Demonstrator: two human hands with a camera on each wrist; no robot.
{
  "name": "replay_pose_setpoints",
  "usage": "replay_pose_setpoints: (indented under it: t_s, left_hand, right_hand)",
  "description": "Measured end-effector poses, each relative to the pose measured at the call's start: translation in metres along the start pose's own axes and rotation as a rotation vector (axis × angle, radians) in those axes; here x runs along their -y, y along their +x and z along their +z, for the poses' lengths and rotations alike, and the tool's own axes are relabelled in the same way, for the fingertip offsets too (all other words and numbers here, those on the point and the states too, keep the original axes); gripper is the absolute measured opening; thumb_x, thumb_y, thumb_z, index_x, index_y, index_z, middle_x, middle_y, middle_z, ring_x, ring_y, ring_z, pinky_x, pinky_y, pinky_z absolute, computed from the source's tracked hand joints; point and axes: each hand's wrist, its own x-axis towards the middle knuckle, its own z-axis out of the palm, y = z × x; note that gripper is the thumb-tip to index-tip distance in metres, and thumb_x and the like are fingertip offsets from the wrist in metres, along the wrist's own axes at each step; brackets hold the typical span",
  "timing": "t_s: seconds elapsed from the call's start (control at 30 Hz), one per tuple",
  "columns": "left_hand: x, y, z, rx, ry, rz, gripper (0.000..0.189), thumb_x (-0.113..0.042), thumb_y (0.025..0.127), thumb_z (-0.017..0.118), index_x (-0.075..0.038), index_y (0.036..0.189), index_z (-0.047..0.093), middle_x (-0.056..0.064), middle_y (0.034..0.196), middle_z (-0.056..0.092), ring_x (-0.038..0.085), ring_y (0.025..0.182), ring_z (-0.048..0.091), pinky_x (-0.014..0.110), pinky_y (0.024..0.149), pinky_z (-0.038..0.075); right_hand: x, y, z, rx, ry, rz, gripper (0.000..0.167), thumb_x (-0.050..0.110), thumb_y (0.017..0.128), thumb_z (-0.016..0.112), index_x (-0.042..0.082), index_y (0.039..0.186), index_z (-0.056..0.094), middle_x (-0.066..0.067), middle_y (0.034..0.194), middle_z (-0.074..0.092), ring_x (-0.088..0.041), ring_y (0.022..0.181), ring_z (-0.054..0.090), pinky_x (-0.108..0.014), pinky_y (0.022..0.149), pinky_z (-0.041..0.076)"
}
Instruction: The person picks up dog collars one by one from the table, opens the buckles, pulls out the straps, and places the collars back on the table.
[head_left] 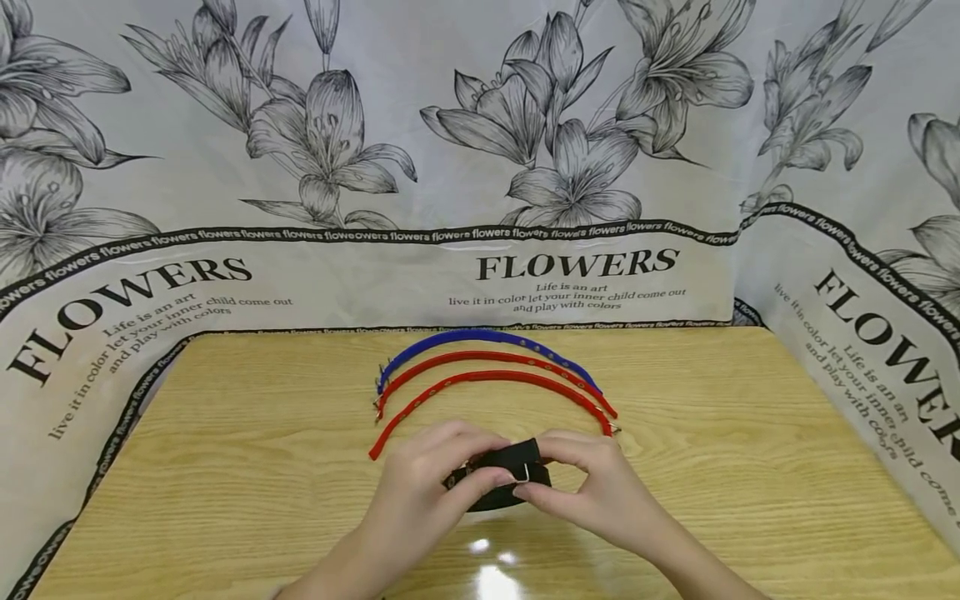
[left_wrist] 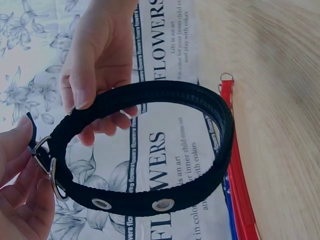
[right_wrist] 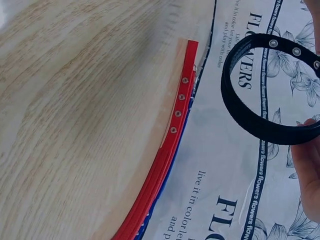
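Observation:
A black dog collar (head_left: 497,502), bent into a closed loop, is held above the table by both hands. My left hand (head_left: 426,477) pinches it near the metal buckle, with the thumb in front. From the other side, my right hand (head_left: 600,487) grips the strap between thumb and fingers. In the left wrist view a silver buckle (left_wrist: 42,148), a D-ring (left_wrist: 57,181) and two metal eyelets show on the band, and a short strap end sticks out by the left fingers. More eyelets (right_wrist: 296,51) appear in the right wrist view.
Beyond the hands, two red collars (head_left: 487,375) and a blue collar (head_left: 457,337) lie in nested arcs on the wooden table (head_left: 225,500). A white cloth printed with flowers (head_left: 375,275) hangs behind and along both sides.

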Motion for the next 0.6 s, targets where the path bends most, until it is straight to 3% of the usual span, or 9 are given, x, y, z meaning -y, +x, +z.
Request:
replay_pose_setpoints:
  t_s: [0.2, 0.4, 0.6]
  left_hand:
    - [0.003, 0.003, 0.0, 0.004, 0.028, 0.023, 0.022, -0.017, 0.082, 0.071, -0.006, 0.101, 0.069, -0.001, 0.092, 0.066, 0.009, 0.083, 0.061, 0.013, 0.064, 0.048]
    - [0.011, -0.005, -0.006, 0.058, 0.109, -0.102, 0.043, -0.021, 0.07, 0.081, -0.01, 0.109, 0.067, -0.003, 0.104, 0.065, 0.01, 0.096, 0.06, 0.023, 0.079, 0.05]
    - [0.021, -0.013, -0.009, 0.043, 0.091, -0.155, 0.034, -0.019, 0.071, 0.081, -0.012, 0.102, 0.068, -0.007, 0.096, 0.065, 0.007, 0.086, 0.059, 0.023, 0.074, 0.05]
  right_hand:
    - [-0.004, 0.0, -0.001, -0.027, 0.03, 0.049, 0.02, 0.009, 0.078, 0.075, 0.018, 0.096, 0.07, 0.006, 0.092, 0.068, -0.01, 0.083, 0.064, -0.027, 0.069, 0.053]
    - [-0.008, -0.001, -0.005, -0.07, 0.135, 0.109, 0.021, 0.001, 0.078, 0.073, 0.006, 0.098, 0.071, -0.003, 0.09, 0.069, -0.013, 0.081, 0.065, -0.028, 0.073, 0.054]
    - [-0.01, -0.004, -0.009, -0.089, 0.205, 0.214, 0.022, -0.001, 0.078, 0.072, 0.002, 0.099, 0.07, -0.007, 0.097, 0.069, -0.015, 0.088, 0.066, -0.028, 0.075, 0.054]
